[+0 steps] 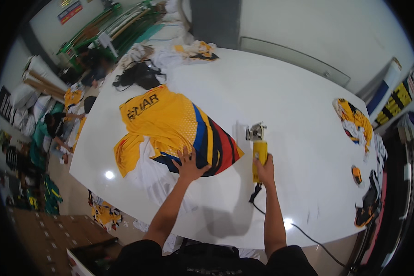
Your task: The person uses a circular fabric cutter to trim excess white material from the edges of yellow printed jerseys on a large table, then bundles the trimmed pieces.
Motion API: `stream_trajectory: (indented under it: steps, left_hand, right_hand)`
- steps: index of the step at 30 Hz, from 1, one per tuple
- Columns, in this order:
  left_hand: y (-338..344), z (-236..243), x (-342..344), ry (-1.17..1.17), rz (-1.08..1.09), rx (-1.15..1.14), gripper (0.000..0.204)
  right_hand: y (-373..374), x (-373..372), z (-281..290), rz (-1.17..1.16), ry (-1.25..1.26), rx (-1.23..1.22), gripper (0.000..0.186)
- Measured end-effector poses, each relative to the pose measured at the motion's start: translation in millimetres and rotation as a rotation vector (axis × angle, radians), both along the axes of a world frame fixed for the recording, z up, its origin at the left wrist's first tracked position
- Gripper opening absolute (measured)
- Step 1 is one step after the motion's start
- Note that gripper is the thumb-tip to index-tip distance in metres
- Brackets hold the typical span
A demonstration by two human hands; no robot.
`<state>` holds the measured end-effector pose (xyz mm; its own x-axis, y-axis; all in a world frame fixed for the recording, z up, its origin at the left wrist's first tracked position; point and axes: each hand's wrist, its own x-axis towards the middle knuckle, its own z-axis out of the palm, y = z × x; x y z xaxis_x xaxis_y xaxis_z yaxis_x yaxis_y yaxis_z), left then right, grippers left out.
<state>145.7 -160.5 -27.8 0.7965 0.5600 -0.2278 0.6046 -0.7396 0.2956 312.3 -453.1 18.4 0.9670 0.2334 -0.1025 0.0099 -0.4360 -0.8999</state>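
Observation:
A yellow jersey piece [163,115] with blue, black and red stripes lies spread on the white table [303,184]. Flat on its lower striped part rests my left hand [187,166], fingers spread. My right hand [265,169] is wrapped round the yellow body of an electric fabric cutter [259,149]. The cutter's metal head [255,132] points away from me, a short way right of the cloth's striped edge and apart from it. White fabric [149,172] pokes out beneath the jersey piece.
A black cable [308,234] trails from the cutter over the near right edge. Black cloth [142,75] and mixed scraps [193,49] lie at the far side. Along the right edge are a yellow cloth heap [354,120] and an orange tape measure [357,175]. People [60,126] sit at left.

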Motion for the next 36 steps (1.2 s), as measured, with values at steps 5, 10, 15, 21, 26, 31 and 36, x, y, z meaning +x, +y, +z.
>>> stream_trajectory:
  steps: [5, 10, 15, 21, 26, 31, 36]
  left_hand:
    - [-23, 13, -37, 0.003, -0.027, 0.001, 0.131]
    - [-12, 15, -81, 0.015, 0.020, -0.035, 0.132]
    - [-11, 20, -91, 0.047, -0.024, -0.052, 0.133]
    - [-16, 27, -136, 0.143, -0.120, -0.067, 0.137]
    - [-30, 29, -185, 0.186, -0.090, -0.133, 0.142]
    - [-59, 36, -196, 0.085, -0.142, -0.021, 0.126]
    - [-131, 18, -173, -0.202, -0.546, 0.045, 0.091]
  right_hand:
    - [50, 82, -19, 0.178, -0.054, -0.048, 0.058]
    - [38, 50, -5, 0.239, 0.017, -0.092, 0.057]
    - [-48, -41, -9, 0.103, 0.071, -0.187, 0.057]
    - [-109, -138, 9, -0.096, 0.235, -0.045, 0.046]
    - [-132, -200, 14, -0.161, 0.317, -0.123, 0.045]
    - [-148, -259, 37, -0.146, 0.161, -0.224, 0.051]
    - [-173, -295, 64, 0.017, 0.055, -0.463, 0.059]
